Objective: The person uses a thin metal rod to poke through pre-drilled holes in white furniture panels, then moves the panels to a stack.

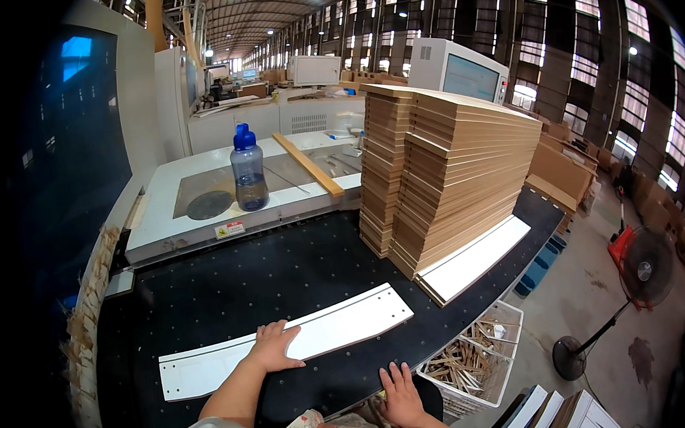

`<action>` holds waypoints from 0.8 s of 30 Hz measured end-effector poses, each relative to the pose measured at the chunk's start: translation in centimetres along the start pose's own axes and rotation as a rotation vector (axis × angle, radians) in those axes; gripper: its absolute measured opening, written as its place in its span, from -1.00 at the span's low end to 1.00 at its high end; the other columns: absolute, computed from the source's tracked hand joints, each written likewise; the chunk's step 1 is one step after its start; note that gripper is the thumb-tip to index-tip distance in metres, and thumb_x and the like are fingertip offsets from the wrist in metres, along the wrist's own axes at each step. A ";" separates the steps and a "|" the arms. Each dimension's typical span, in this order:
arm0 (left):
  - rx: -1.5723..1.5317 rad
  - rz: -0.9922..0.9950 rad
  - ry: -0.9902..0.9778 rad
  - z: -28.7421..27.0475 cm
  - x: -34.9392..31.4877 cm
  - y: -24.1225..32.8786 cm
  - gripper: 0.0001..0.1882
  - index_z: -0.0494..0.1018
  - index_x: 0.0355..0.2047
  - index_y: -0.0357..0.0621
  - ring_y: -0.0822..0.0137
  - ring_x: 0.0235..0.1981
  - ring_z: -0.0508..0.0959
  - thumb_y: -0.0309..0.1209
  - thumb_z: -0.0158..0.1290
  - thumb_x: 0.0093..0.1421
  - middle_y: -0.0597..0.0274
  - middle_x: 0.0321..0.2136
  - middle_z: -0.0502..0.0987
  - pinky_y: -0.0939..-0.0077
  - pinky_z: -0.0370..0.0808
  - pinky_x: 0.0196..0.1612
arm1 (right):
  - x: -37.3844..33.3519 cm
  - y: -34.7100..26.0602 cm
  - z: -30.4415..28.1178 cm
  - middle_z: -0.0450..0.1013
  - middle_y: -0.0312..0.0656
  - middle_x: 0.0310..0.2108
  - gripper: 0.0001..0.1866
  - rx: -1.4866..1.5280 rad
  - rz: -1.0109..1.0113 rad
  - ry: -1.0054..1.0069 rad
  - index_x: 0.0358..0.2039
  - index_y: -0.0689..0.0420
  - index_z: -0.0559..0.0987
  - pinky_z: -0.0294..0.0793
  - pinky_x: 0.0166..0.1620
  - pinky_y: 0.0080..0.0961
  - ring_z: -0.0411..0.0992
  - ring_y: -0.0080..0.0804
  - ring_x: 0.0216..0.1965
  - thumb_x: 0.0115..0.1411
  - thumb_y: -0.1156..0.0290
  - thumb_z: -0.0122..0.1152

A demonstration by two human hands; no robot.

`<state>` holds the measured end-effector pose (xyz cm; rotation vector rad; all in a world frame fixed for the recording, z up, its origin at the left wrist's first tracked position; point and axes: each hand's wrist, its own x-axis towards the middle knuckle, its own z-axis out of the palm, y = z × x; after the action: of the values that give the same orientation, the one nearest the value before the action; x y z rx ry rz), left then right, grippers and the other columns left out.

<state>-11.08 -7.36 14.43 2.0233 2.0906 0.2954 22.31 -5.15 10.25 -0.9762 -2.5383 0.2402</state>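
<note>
We stand in a long factory hall at a black dotted counter [230,290], its far left edge meeting a pale machine bed with a blue-capped bottle [248,168] and its far right corner carrying tall stacks of wooden panels [449,170]. Our left hand [273,348] lies flat, fingers [288,333] spread open, on the long white panel [318,335] along the near edge, gripping nothing. Our right hand [401,391] rests open on the near edge, and bare counter lies between panel and stacks.

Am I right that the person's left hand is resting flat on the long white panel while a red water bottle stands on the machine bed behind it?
Not quite: the water bottle is blue, not red, as the head view shows. The left hand does rest flat on the long white panel.
</note>
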 end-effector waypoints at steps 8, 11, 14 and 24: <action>0.052 0.054 -0.085 0.4 -1.9 1.1 -0.01 0.11 0.20 0.02 -0.07 0.25 -0.02 0.11 0.22 -0.21 -0.16 0.20 0.03 -0.05 -0.15 0.23 | -0.3 0.0 -0.7 0.12 0.20 0.11 -0.28 -0.021 -0.006 -0.001 0.11 0.23 0.23 0.12 0.16 -0.04 0.04 0.29 0.14 -0.11 0.33 0.20; 0.077 0.006 -0.129 0.0 -2.7 0.3 0.04 0.04 0.23 0.00 -0.06 0.28 -0.09 0.11 0.21 -0.21 -0.17 0.22 -0.02 -0.07 -0.21 0.25 | -0.4 0.0 -0.9 0.12 0.20 0.11 -0.28 -0.016 -0.009 -0.010 0.11 0.23 0.23 0.12 0.15 -0.04 0.04 0.28 0.14 -0.11 0.32 0.21; 0.035 0.001 -0.046 0.0 -3.5 -0.2 0.01 0.15 0.17 -0.06 -0.07 0.22 0.04 0.10 0.24 -0.27 -0.14 0.16 0.09 -0.08 -0.16 0.23 | -0.3 0.0 -1.0 0.12 0.20 0.11 -0.27 -0.008 -0.009 -0.018 0.11 0.22 0.23 0.12 0.15 -0.04 0.05 0.27 0.13 -0.11 0.32 0.21; 0.058 0.032 0.077 -0.6 -4.8 1.3 -0.14 0.27 0.08 0.02 -0.02 0.20 0.05 0.03 0.26 -0.26 -0.08 0.11 0.13 -0.10 -0.22 0.23 | -0.3 0.0 -1.0 0.13 0.18 0.11 -0.23 -0.027 -0.022 -0.013 0.14 0.18 0.22 0.16 0.13 -0.03 0.04 0.30 0.14 -0.14 0.33 0.23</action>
<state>-9.88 -12.08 15.48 2.1121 2.1375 0.3276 22.93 -5.34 11.05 -0.9593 -2.5691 0.2071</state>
